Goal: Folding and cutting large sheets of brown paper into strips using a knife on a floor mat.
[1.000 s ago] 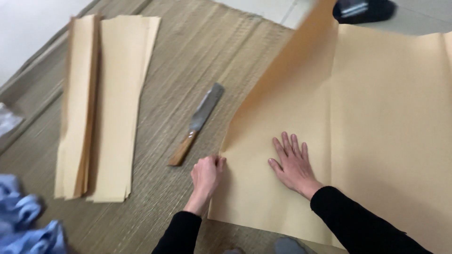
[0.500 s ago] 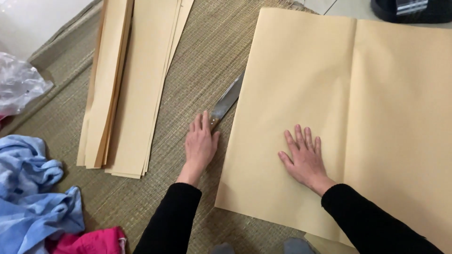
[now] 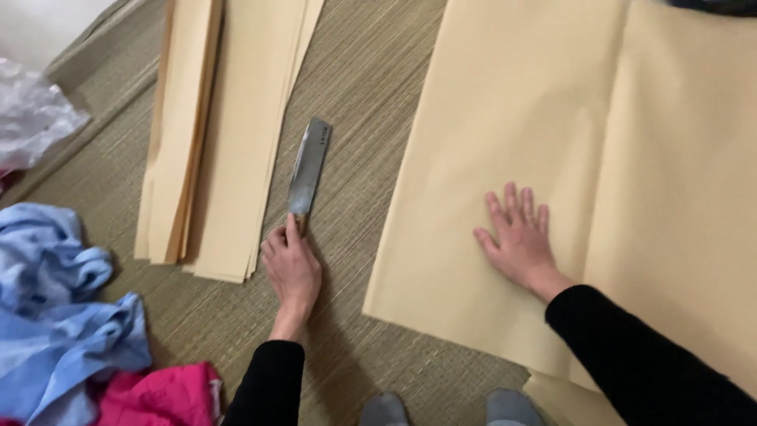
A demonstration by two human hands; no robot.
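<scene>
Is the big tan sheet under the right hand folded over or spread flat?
Folded over and flat: the big tan sheet shows a straight doubled edge on its left, with the right hand pressed on top.

left hand (image 3: pixel 292 268) now gripping knife (image 3: pixel 308 167)

I see the knife (image 3: pixel 309 167) lying on the woven mat (image 3: pixel 359 102), between the stack of cut paper strips (image 3: pixel 225 134) to its left and the large paper sheet (image 3: pixel 552 158) to its right. My left hand (image 3: pixel 292 268) sits over the knife's near end; my right hand (image 3: pixel 520 237) lies flat on the sheet. A heap of cloth (image 3: pixel 63 315) lies at the near left, with a plastic bag (image 3: pixel 31 114) behind it.
</scene>
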